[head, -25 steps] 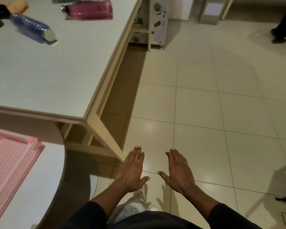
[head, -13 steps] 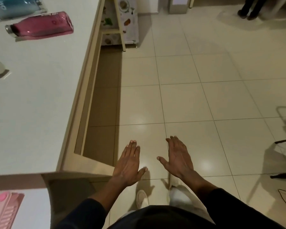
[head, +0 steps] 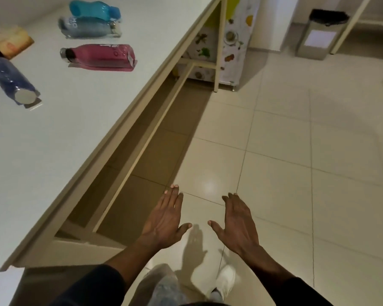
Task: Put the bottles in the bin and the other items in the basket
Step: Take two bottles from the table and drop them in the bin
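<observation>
While both my hands, left hand (head: 164, 221) and right hand (head: 239, 224), hang flat and empty over the floor, the maroon bottle (head: 101, 55) lies on the table (head: 75, 129) up-left, long axis crosswise, left hand nearer.

Four bottles (head: 100, 55) lie on the worktop (head: 75, 120) to my left; far right, what may be the bin (head: 318, 36) stands on the floor (head: 296, 151).
</observation>
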`<state>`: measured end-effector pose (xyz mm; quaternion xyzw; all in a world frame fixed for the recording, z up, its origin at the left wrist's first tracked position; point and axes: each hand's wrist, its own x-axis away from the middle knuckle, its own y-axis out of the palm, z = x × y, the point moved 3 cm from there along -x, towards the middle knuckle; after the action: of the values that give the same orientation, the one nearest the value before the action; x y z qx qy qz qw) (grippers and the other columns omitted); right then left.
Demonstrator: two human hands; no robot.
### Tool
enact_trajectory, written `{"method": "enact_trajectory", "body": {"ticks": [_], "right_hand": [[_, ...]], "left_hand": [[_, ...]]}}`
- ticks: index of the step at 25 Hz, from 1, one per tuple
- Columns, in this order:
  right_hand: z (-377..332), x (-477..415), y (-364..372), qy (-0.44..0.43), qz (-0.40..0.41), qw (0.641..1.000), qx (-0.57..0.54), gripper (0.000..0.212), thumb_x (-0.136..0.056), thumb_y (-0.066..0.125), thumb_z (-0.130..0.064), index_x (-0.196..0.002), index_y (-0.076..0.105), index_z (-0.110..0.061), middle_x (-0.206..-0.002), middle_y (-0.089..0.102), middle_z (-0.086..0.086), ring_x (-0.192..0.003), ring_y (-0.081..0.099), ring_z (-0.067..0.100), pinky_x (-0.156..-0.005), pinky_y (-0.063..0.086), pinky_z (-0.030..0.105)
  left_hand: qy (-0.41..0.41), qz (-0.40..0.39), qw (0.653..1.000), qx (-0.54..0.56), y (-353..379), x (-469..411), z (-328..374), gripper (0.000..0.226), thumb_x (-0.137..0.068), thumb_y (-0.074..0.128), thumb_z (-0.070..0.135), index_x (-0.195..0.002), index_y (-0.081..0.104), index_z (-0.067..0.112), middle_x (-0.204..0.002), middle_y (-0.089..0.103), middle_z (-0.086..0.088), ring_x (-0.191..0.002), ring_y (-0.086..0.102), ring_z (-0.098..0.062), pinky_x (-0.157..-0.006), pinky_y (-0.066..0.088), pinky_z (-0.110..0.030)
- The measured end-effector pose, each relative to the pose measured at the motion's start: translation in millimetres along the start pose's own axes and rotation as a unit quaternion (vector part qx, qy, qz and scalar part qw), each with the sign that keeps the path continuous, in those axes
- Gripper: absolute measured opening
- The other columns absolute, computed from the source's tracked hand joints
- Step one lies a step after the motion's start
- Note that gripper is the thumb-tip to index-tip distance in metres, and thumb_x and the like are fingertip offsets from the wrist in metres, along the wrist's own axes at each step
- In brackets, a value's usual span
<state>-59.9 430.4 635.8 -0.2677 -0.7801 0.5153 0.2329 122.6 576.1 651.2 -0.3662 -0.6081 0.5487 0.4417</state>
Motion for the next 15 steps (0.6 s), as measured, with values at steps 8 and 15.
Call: {"method": "enact_trajectory", "body": {"ticks": [8,15], "right_hand": [[-22,-153,-65,-0.134,0.054,0.989,-0.029,0.085,-0.09,0.055,-0.067,-0.151,0.038,-0.009,-0.159,0.04,0.016,-0.153,0.029,0.032,-0.124,0.029,0.046],[-85,-300,-118,-0.195,0.111,0.971,-0.078,0.075,-0.091,0.062,-0.057,-0.147,0.038,-0.014,-0.15,0.048,0.01,-0.145,0.04,0.028,-0.118,0.037,0.046]], "left_hand": [[-0.114,0.054,0.992,-0.003,-55,-80,-25,0.096,-0.099,0.033,0.072,-0.162,0.019,0.001,-0.173,-0.001,-0.02,-0.161,-0.005,-0.033,-0.13,0.006,-0.045],[-0.207,0.171,0.962,0.045,-135,-183,-109,0.094,-0.099,0.043,0.065,-0.164,0.012,0.005,-0.174,-0.006,-0.016,-0.161,-0.009,-0.028,-0.129,-0.001,-0.04]]}}
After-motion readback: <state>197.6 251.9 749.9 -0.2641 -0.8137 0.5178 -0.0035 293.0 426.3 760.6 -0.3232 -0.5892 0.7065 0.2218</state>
